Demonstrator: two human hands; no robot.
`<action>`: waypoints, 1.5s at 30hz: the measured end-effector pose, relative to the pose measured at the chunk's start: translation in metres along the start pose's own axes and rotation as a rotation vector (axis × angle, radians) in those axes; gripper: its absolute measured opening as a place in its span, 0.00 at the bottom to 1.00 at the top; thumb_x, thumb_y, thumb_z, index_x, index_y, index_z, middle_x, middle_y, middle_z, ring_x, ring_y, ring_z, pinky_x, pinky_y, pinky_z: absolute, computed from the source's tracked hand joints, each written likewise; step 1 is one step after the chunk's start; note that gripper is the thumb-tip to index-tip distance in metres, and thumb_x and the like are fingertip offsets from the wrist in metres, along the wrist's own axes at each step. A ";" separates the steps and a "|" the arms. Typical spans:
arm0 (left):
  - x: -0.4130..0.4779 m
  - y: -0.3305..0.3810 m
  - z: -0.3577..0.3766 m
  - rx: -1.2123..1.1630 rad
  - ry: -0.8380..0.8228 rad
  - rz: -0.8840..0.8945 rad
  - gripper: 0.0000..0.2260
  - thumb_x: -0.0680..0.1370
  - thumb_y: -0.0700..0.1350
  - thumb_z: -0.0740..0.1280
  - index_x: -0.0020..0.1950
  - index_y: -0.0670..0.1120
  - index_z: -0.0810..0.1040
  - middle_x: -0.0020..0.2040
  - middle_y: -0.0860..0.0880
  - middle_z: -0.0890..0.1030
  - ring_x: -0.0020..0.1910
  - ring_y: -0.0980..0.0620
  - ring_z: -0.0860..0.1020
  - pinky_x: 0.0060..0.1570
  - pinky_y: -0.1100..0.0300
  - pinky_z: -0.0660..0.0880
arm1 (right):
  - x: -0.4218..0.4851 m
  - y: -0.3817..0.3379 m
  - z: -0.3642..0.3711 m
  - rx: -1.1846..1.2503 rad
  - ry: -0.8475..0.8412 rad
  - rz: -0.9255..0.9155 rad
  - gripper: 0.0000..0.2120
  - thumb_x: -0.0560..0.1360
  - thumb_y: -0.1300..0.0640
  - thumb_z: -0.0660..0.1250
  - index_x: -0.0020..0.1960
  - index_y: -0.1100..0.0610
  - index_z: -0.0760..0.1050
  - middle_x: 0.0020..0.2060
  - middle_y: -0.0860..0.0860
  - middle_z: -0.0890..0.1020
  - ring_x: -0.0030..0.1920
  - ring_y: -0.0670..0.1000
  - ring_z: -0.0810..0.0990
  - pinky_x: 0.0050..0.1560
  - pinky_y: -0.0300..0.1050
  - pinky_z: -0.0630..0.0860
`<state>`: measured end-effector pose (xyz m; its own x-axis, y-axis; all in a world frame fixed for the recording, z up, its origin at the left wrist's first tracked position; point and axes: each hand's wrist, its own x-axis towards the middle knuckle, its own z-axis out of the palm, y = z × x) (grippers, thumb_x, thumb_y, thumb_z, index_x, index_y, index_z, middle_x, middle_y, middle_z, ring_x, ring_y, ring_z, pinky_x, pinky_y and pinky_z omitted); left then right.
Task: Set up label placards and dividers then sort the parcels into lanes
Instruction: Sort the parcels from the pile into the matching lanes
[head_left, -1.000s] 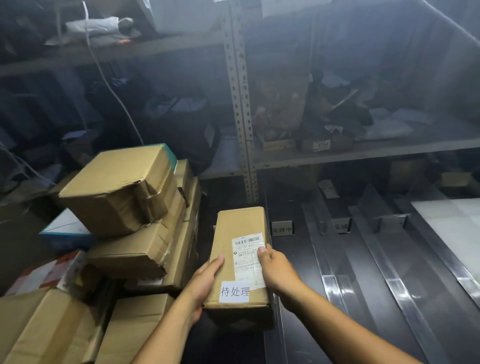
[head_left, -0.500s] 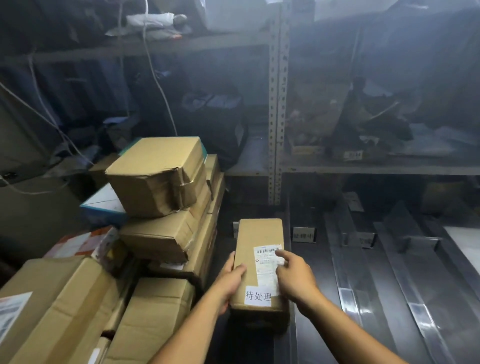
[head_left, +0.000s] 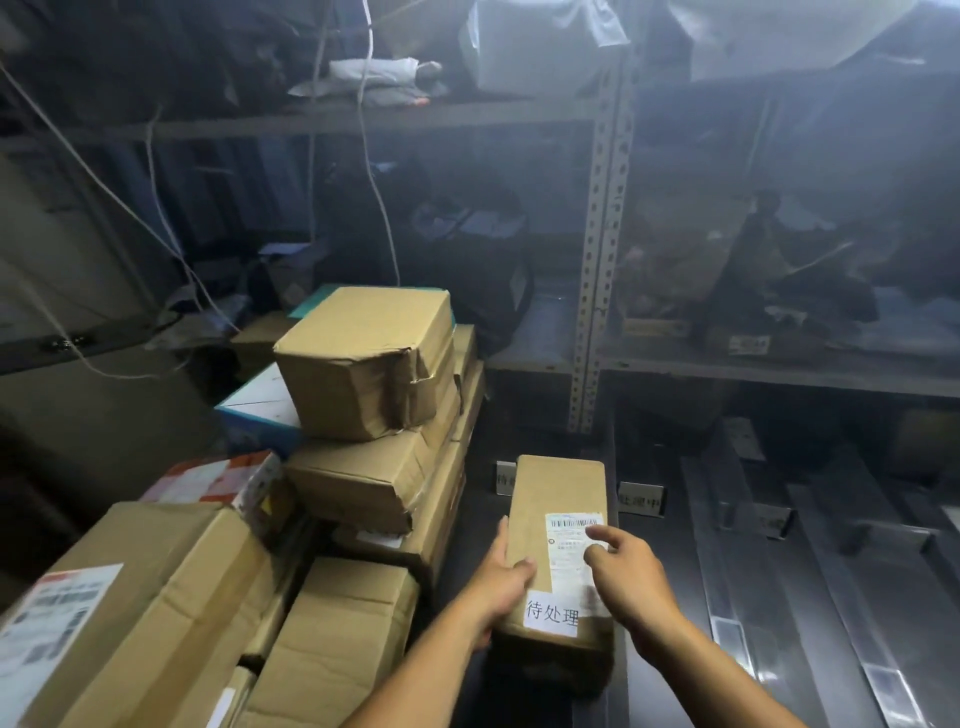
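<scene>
Compared with a second ago, the right hand (head_left: 623, 569) is seen to be loosened from the parcel (head_left: 556, 499): the thumb that was laid across the shipping label (head_left: 566, 551) is lifted, the fingers are half-relaxed and nothing is gripped. Only the forefinger is stretched toward the label, and contact cannot be told. The left hand (head_left: 498, 577) is kept where it was, laid along the parcel's left side with the thumb hooked over the top edge, so the box is held by that hand alone.

The parcel is found right of centre, low in the frame, lying lengthwise on the dark floor of the leftmost lane, between the stack of cartons (head_left: 374, 405) at centre left and the first divider. Its place against the placard (head_left: 640, 498) is little altered. From this it is judged that the parcel is set down in its lane and is being released.

Much is poorly shown. A second placard (head_left: 503, 477) is half covered by the parcel's far end and cannot be read. The near end of the box is hidden under both wrists. The divider at its right edge is lost in shadow; only the metal dividers (head_left: 717, 571) further right are made out. The upper shelves are hazed.
</scene>
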<state>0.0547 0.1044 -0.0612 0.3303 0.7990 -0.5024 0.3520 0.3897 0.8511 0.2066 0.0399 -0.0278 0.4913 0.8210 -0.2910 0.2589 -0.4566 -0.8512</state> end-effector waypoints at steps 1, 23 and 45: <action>-0.003 0.000 -0.002 0.014 -0.012 0.004 0.30 0.83 0.39 0.62 0.81 0.56 0.53 0.63 0.52 0.76 0.53 0.58 0.80 0.48 0.66 0.77 | -0.002 -0.002 0.001 -0.011 -0.001 0.005 0.19 0.80 0.60 0.61 0.69 0.52 0.76 0.55 0.49 0.80 0.42 0.41 0.76 0.50 0.45 0.73; -0.206 0.026 -0.224 0.902 0.193 0.477 0.18 0.80 0.53 0.60 0.69 0.55 0.74 0.66 0.45 0.79 0.64 0.40 0.77 0.63 0.49 0.75 | -0.158 -0.109 0.160 -0.331 0.052 -0.235 0.17 0.78 0.57 0.62 0.64 0.54 0.81 0.60 0.53 0.84 0.61 0.57 0.80 0.61 0.50 0.75; -0.232 -0.079 -0.420 0.094 0.195 0.062 0.24 0.84 0.60 0.56 0.64 0.44 0.81 0.56 0.47 0.85 0.52 0.50 0.84 0.49 0.59 0.78 | -0.248 -0.152 0.286 0.093 -0.407 0.119 0.27 0.83 0.37 0.52 0.78 0.47 0.63 0.72 0.55 0.71 0.61 0.65 0.79 0.46 0.52 0.74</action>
<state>-0.4173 0.0803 0.0518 0.1819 0.8971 -0.4026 0.4193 0.2996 0.8570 -0.1921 0.0037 0.0484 0.1407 0.8411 -0.5222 0.1345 -0.5388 -0.8316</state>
